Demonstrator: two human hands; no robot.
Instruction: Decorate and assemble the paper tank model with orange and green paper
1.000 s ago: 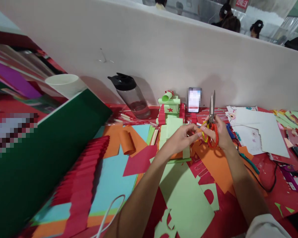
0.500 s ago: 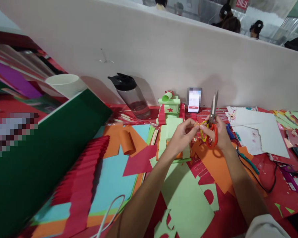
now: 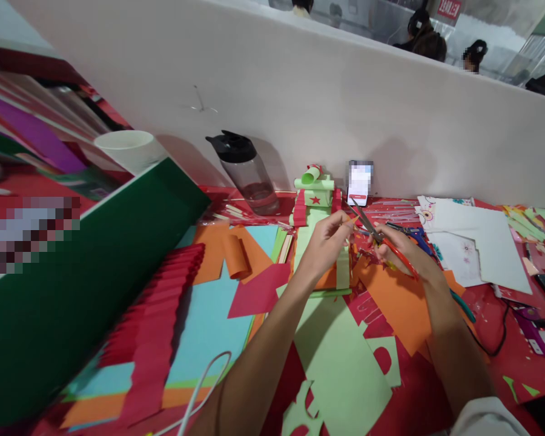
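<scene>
My left hand (image 3: 327, 240) pinches a small piece of orange paper (image 3: 353, 220) between thumb and fingertips. My right hand (image 3: 409, 249) grips scissors (image 3: 376, 234) with red and yellow handles. Their blades are parted and point up and left, close beside the orange piece; whether they touch it I cannot tell. Behind my left hand stands a light-green paper model (image 3: 317, 213) with rolled tubes and a red star, partly hidden by the hand. Under my right hand lies an orange sheet (image 3: 393, 306), and nearer to me a light-green sheet (image 3: 340, 363).
A water bottle (image 3: 249, 178) and a lit phone (image 3: 360, 183) stand by the white partition (image 3: 300, 97). At left are a green board (image 3: 95, 272), a white cup (image 3: 127, 148) and pleated red paper (image 3: 154, 327). Pliers (image 3: 463, 306) and white sheets (image 3: 490, 242) lie at right.
The scissors have swung from upright to a leftward tilt, their blades now parted near my left fingertips. My hands have moved apart slightly, and the orange piece shows more clearly.
</scene>
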